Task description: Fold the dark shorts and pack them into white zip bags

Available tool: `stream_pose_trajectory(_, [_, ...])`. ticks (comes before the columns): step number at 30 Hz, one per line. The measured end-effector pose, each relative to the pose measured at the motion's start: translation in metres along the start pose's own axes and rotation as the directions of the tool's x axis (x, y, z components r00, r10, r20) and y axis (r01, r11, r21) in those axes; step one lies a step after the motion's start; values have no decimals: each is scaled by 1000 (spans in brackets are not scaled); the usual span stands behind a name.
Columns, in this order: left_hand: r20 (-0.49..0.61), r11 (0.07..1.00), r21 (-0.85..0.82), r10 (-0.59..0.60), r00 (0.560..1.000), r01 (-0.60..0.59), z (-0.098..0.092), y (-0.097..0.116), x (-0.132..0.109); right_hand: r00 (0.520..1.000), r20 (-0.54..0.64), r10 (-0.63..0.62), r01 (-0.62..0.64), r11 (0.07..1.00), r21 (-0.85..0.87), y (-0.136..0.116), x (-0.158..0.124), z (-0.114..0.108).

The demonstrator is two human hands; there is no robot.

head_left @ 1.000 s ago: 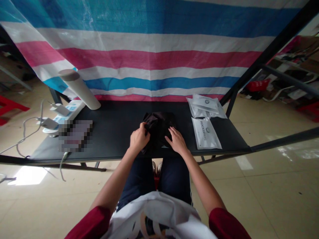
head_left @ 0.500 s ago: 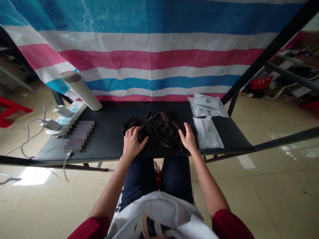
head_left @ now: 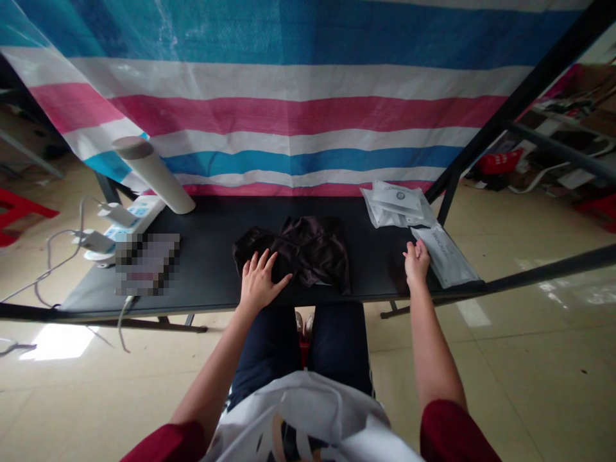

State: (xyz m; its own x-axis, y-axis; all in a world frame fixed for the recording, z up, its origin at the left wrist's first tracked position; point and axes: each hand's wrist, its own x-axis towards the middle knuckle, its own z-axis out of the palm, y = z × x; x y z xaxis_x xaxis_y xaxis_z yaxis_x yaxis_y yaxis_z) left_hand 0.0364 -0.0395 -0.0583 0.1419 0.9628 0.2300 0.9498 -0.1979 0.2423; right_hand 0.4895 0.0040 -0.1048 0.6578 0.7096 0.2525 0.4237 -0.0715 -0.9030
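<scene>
My left hand (head_left: 260, 283) lies with fingers spread on the near left part of a dark brown, silky crumpled cloth item (head_left: 322, 247). The cloth is bunched in the middle of the black table; its exact kind does not show. At the right end of the table, my right hand (head_left: 416, 263) has its fingers curled at the left edge of a flat whitish plastic packaging bag (head_left: 447, 256) with dark lettering. That bag lies slanted, its lower corner near the table's right edge. How firmly the fingers grip it is hard to see.
Several similar bags (head_left: 397, 202) are piled at the back right. On the left stand a white bottle (head_left: 161, 176), a power strip (head_left: 144, 215) with plugs and a blurred-out phone-like device (head_left: 149, 260) on a cable. A striped sheet (head_left: 289, 115) hangs behind the table (head_left: 212, 256).
My right hand has left the cloth's right side and moved right, its fingers curling. The single bag has shifted right and turned. My left hand stays on the cloth with fingers more spread.
</scene>
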Motion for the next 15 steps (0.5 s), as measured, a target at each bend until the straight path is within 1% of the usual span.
stream_pose_trajectory(2, [0,1000,-8,2,1000,-2,1,0,0,993,-99,60,-55,997,57,-1,1,3])
stream_pose_trajectory(3, [1,1000,-11,4,1000,-4,1,0,0,990,-130,62,-57,997,42,-3,-1,5])
stream_pose_trajectory(5, [4,1000,-15,9,1000,-9,1,0,0,992,-128,12,-21,998,-67,-10,-9,11])
stream_pose_trajectory(7, [9,1000,-20,15,1000,-14,1,0,0,997,-72,-37,23,984,-179,-20,-22,19])
stream_pose_trajectory(9, [10,1000,-24,14,1000,-14,1,0,0,997,19,-77,79,962,-262,-32,-37,28])
stream_pose_trajectory(11, [10,1000,-25,13,1000,-13,1,1,0,978,172,-120,173,926,-336,-45,-54,38])
stream_pose_trajectory(12, [12,1000,-25,12,1000,-11,1,1,0,954,268,-137,234,898,-374,-52,-62,43])
stream_pose_trajectory(14, [16,1000,-22,5,1000,-5,1,0,0,877,454,-158,375,815,-442,-63,-77,51])
stream_pose_trajectory(15, [17,1000,-18,-4,1000,4,1,0,0,838,522,-158,437,767,-469,-67,-82,54])
